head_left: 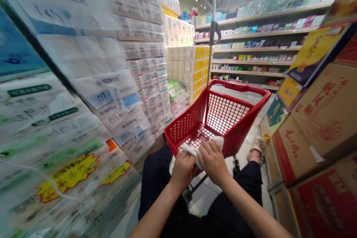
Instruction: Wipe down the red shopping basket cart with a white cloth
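A red plastic shopping cart (227, 109) with lattice walls stands between my legs, its wheels on the pale floor. At its near rim my left hand (182, 169) is closed round one end of a white cloth (191, 150). My right hand (212, 160) lies just right of it, fingers bent over the same cloth, which sticks out past the fingertips against the cart's rim. Whether the cloth is paper or fabric I cannot tell. Through the basket's lattice floor, something reddish shows below, too blurred to name.
Tall stacks of packaged tissue (108, 81) line the left, with yellow price tags (68, 176). Cardboard cartons (318, 119) close in on the right. A glass door's handle (216, 32) and stocked shelves (256, 50) lie ahead. My foot in a clog (258, 145) rests right of the cart.
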Tool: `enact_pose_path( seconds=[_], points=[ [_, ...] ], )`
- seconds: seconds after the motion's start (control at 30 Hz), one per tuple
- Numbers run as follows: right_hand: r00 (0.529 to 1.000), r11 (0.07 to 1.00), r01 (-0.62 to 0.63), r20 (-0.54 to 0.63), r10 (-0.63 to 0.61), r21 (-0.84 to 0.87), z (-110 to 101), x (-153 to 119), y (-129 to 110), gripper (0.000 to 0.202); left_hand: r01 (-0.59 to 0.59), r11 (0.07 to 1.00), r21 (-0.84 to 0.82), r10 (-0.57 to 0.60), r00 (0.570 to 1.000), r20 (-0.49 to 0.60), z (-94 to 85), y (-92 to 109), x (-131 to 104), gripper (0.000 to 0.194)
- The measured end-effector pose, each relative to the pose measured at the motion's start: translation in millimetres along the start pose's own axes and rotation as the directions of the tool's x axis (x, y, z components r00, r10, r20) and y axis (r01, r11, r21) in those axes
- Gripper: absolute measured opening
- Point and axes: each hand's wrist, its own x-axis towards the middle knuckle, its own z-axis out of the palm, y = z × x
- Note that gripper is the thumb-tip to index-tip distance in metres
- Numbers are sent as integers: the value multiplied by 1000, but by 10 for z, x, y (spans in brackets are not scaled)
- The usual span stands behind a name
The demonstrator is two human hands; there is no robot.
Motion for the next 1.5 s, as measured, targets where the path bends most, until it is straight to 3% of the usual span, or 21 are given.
enact_pose_path(
  seconds=[0.07,0.13,0.3,0.4,0.47,0.53,0.63,0.77,0.87,0.93,1.03,1.17,1.27,1.37,1.5],
  points=[
    [996,997,80,42,-80,10,-30,12,102,23,-15,1000,-4,15,1000,2,-9,3,-6,8],
    [989,993,121,81,-121,-2,-95,41,354,26,-20,1000,-4,20,999,25,-29,6,-4,10],
    [999,985,-49,-9,49,-168,-282,99,1226,30,-26,1000,2,26,999,47,-64,13,10,18],
    [994,967,-100,-56,89,-236,-309,114,1516,31,-17,1000,14,16,999,35,-42,37,15,20],
    [989,955,-142,-75,127,-259,-279,125,1507,32,-2,1000,20,2,1000,18,-16,62,19,20],
    [982,948,-180,-93,161,-262,-229,128,1346,30,10,1000,23,-10,1000,0,6,85,25,20],
    [986,965,-161,-74,148,-206,-154,102,901,27,13,1000,20,-13,1000,-12,24,106,38,18],
    [999,998,-35,-15,35,-51,-84,25,237,21,4,1000,8,-4,1000,-19,23,106,45,15],
    [1000,1000,3,-1,-3,8,-59,-8,1,20,-9,1000,3,9,999,-36,16,100,36,16],
    [999,999,45,27,-46,16,-71,-2,53,21,-18,1000,11,19,999,-30,9,95,30,15],
    [995,998,70,72,-69,-5,-136,39,396,24,-35,999,25,36,999,-2,-6,85,32,16],
    [999,994,-34,28,37,-107,-251,98,1016,30,-44,999,26,44,999,-1,-24,84,45,22],
    [997,984,-79,7,81,-161,-274,120,1294,30,-40,999,24,40,999,-3,-15,107,49,22],
    [990,974,-143,-29,140,-177,-226,122,1284,30,-12,1000,29,12,1000,-21,12,139,47,21],
    [984,974,-177,-51,171,-142,-153,93,887,27,-11,999,39,12,999,-37,38,152,49,20]
  ],
)
